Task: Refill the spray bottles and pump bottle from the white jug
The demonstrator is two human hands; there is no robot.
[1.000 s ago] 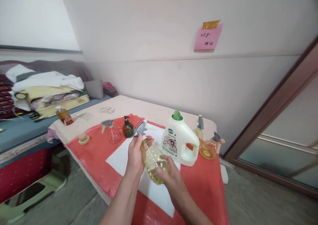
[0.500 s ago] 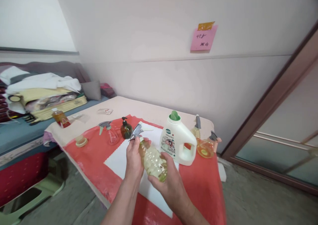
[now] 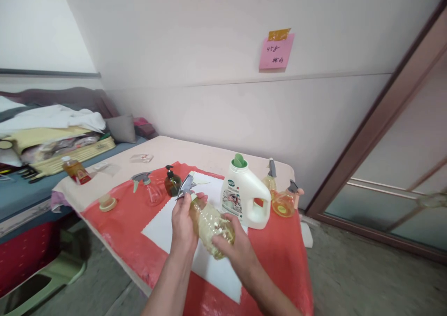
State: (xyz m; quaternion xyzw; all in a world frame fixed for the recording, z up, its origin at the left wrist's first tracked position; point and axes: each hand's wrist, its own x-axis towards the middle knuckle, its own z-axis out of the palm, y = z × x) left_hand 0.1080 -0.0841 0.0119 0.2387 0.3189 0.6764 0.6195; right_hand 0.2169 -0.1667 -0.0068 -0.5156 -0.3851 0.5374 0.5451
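Observation:
A clear spray bottle (image 3: pixel 208 220) with yellowish liquid and a grey trigger head (image 3: pixel 186 185) is tilted in both hands above a white sheet (image 3: pixel 216 272). My left hand (image 3: pixel 184 223) is closed around its neck, just below the trigger. Around the lower body, my right hand (image 3: pixel 237 244) grips with thumb and fingers. Just beyond stands a cream jug (image 3: pixel 253 197) with a handle, a printed label and a green piece in its mouth. A dark pump bottle (image 3: pixel 172 182) is upright left of the trigger head.
On the red cover (image 3: pixel 118 232) stand a clear pink-looking spray bottle (image 3: pixel 152 192) and a small round cap (image 3: pixel 107 203). Two more spray bottles, one with amber liquid (image 3: pixel 283 205), are right of the jug. A brown-orange bottle (image 3: pixel 75 171) lies near the table's left end.
My right hand has shifted its hold on the spray bottle, its thumb now lying across the body. The bottle has turned slightly. The whole view has shifted a little.

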